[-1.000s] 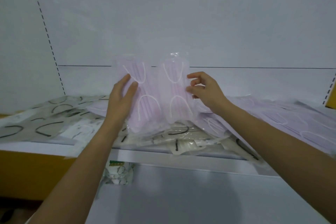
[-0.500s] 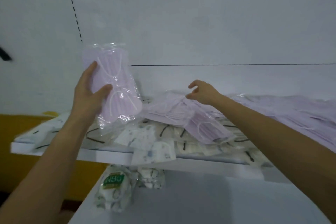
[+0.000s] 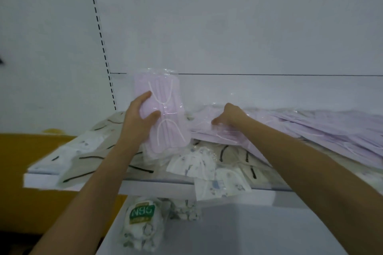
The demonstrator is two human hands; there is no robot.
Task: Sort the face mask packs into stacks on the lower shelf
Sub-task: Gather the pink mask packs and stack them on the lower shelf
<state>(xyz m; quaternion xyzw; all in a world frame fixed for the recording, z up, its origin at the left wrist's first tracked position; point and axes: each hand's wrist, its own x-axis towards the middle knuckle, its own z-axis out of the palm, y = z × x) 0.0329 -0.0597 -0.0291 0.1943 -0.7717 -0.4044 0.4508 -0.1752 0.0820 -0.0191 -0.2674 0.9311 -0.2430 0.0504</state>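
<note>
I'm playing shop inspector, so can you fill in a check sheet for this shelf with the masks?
Surface: upper shelf crowded with mask packs; lower shelf below it.
Job's things: purple pack held upright; purple pile at right; N95 pack on the lower shelf.
Clutter: white patterned packs and beige packs mixed, some overhanging the edge.
Hands: left hand grips the purple pack; right hand curls onto the purple pile, grip unclear.
Cables: nothing seen.
Surroundings: white back panel, slotted upright, yellow panel at left.

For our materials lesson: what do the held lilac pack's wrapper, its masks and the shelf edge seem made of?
Wrapper: thin clear plastic film, glossy; it glints and crinkles at the top. Masks: matte pleated lilac fabric, probably nonwoven, with white ear loops. Shelf edge: smooth white, perhaps painted metal; hard to tell.
</note>
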